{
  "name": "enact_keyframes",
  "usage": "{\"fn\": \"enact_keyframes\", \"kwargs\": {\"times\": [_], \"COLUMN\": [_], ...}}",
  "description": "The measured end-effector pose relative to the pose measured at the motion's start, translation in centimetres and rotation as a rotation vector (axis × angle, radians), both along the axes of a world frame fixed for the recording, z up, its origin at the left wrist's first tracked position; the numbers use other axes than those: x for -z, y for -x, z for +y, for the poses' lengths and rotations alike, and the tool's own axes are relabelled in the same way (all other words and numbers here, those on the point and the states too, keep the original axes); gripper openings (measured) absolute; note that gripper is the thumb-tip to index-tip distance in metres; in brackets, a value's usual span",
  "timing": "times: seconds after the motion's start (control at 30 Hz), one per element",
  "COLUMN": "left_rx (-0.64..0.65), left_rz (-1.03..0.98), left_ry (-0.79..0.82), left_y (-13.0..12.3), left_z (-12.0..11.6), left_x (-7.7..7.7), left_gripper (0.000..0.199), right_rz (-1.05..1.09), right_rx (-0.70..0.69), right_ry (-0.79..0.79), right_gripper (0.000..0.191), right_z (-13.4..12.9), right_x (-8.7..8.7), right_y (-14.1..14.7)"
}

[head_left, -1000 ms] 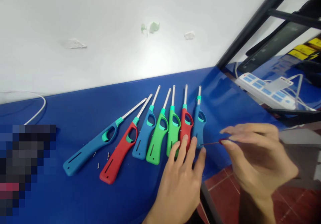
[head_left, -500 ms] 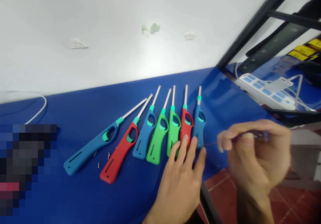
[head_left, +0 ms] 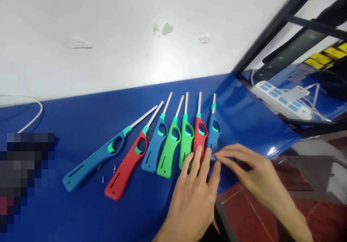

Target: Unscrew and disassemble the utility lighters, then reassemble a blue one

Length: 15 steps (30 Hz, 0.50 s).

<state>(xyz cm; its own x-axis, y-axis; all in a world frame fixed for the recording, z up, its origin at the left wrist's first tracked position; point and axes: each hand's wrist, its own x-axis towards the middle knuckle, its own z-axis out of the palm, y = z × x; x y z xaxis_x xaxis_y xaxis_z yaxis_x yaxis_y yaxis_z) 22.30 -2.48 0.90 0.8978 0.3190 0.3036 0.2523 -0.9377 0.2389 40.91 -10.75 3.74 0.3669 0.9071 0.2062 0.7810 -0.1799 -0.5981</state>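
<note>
The rightmost blue lighter (head_left: 213, 140) lies on the surface (head_left: 67, 218) at the end of a row of seven, barrel pointing toward the wall (head_left: 121, 14). Its teal collar (head_left: 213, 107) sits partway up the metal barrel, apart from the handle.

The right hand (head_left: 255, 171) has thumb and fingertips brought together at the handle's lower end; whether anything is gripped between them cannot be told. The left hand (head_left: 193, 195) is spread and palm down, fingers extended, fingertips resting at the lower ends of the rightmost blue lighter, the adjacent red lighter (head_left: 200, 141) and the inner green lighter (head_left: 185, 146); it grips nothing.

Further left, in order, lie the outer green lighter (head_left: 166, 156), the middle blue lighter (head_left: 153, 150), the far red lighter (head_left: 126, 168) and the leftmost blue lighter (head_left: 86, 167). The last two are the most steeply slanted. Loose screws (head_left: 103, 179) lie between them.

Beyond the row: a white cable (head_left: 35, 118) at left; at right, a black metal frame (head_left: 267, 29), a white power strip (head_left: 282, 100) and yellow items (head_left: 326, 57). Red floor tiles (head_left: 245, 213) show below.
</note>
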Motion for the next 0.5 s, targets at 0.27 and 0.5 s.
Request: {"fn": "enact_keyframes", "kwargs": {"times": [0.27,0.5], "left_rx": [0.004,0.007], "left_rz": [-0.004,0.001], "left_ry": [0.000,0.009], "left_y": [0.06,0.09], "left_z": [-0.16,-0.16], "left_x": [0.19,0.16], "left_gripper": [0.058,0.058], "right_rz": [-0.037,-0.070], "right_rx": [-0.030,-0.038], "right_ry": [0.027,0.061], "right_gripper": [0.023,0.027], "right_z": [0.13,0.60], "right_x": [0.08,0.18], "right_y": [-0.35,-0.32]}}
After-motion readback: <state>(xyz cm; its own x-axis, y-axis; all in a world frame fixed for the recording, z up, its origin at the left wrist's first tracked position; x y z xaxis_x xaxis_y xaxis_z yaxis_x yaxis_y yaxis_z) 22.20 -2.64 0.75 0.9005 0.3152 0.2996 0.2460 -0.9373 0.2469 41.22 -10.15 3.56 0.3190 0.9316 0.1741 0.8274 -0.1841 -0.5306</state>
